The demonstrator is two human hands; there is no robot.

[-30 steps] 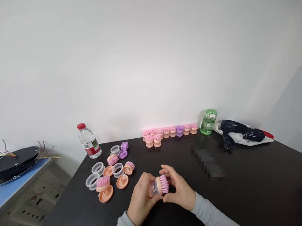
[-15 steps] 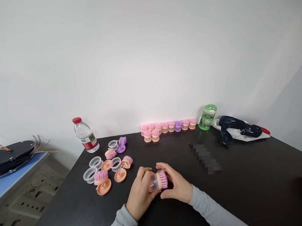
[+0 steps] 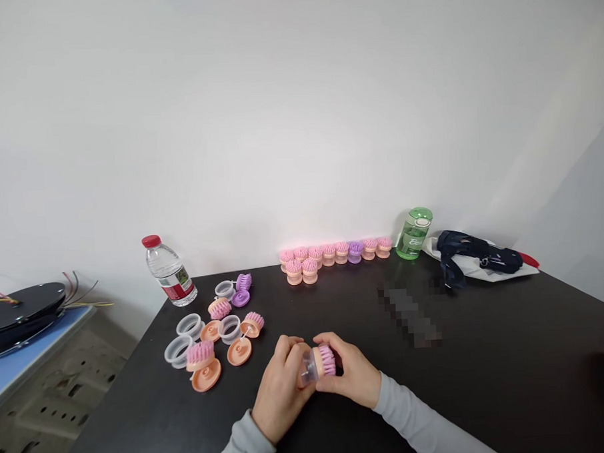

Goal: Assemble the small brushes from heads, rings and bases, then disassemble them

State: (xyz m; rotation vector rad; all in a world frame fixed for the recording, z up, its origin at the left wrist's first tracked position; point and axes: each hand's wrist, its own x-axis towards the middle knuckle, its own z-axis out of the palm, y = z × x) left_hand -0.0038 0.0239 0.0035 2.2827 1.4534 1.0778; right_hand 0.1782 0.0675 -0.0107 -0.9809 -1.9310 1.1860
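Observation:
Low over the black table, a round scrub brush (image 3: 325,361) with pink bristles, a peach rim and a clear body lies on its side between my hands. My left hand (image 3: 284,387) wraps round its clear end. From the other side, the thumb and fingers of my right hand (image 3: 352,373) grip its bristle end. To the left lie loose parts: clear rings (image 3: 178,352), peach discs (image 3: 239,351), a purple disc (image 3: 240,298), a purple bristle head (image 3: 244,282) and pink bristle heads (image 3: 200,355).
Several whole brushes (image 3: 328,254), one of them purple, line the wall. A red-capped water bottle (image 3: 171,272) stands back left, a green bottle (image 3: 414,233) back right. Beside that lies a dark blue strapped item (image 3: 478,253) on a white bag (image 3: 504,273). A blurred patch (image 3: 410,315) covers something.
My right thumb and fingers have closed in on the brush's bristle end from the right. My left hand keeps its hold on the clear end.

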